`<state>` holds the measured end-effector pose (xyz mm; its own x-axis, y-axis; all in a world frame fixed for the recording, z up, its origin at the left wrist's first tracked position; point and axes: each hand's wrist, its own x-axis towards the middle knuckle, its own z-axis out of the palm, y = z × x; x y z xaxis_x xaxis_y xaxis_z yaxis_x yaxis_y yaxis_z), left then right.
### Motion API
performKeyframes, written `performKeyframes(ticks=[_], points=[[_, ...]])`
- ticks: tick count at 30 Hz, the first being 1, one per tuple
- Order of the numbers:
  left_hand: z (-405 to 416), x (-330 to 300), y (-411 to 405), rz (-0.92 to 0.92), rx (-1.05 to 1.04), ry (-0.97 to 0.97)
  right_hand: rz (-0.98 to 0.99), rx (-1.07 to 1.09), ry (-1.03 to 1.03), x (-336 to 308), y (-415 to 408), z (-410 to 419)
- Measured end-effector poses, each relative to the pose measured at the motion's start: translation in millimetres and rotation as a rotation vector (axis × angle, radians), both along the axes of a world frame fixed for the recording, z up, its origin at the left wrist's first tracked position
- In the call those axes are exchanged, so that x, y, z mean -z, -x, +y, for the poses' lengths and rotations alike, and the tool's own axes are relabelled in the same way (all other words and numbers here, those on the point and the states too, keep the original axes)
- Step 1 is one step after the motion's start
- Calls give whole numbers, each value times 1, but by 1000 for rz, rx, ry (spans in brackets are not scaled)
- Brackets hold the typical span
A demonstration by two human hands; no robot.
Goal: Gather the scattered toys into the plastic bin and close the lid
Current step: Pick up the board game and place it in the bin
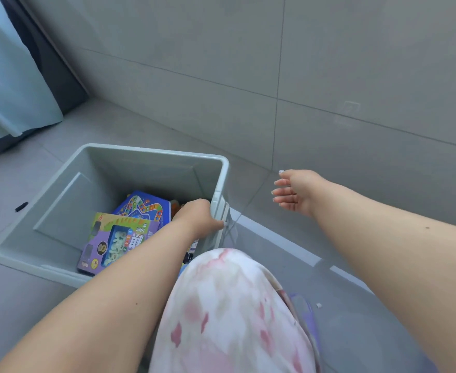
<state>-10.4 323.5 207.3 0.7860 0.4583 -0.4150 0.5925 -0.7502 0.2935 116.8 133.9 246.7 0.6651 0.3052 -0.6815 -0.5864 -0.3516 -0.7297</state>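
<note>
The pale grey plastic bin (pixel 151 160) is sitting lidless on the floor, colourful toy boxes (pixel 119 238) lying inside. The left hand (pixel 198 216) is gripping its rim; the right hand (pixel 294 191) is hovering, fingers relaxed. The lid-closing is remaining.

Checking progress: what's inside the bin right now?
Inside the bin: a purple game box overlapping a blue one. The left hand and forearm cover whatever else is there.
</note>
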Motion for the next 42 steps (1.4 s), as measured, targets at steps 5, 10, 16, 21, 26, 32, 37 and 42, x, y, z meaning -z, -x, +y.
performKeyframes(ticks=[5,10,16,21,26,32,37,42], points=[[-6,2,-17,-5,-41,-16,4,14,-10,1,-7,-14],[-19,0,-42,-52,-66,25,25,-17,-18,15,-7,-20],[-23,-5,-82,-49,-32,39,74,-210,21,31,5,-10],[-23,-8,-89,-5,35,112,-169,-567,197,36,31,13],[-20,-32,-68,18,21,232,-527,-874,567,41,63,41],[-24,-71,-46,136,48,103,-501,-834,650,28,64,55],[-38,-78,-9,549,176,92,-465,-889,730,34,56,65],[-55,-47,44,579,227,92,-266,-889,734,28,58,70]])
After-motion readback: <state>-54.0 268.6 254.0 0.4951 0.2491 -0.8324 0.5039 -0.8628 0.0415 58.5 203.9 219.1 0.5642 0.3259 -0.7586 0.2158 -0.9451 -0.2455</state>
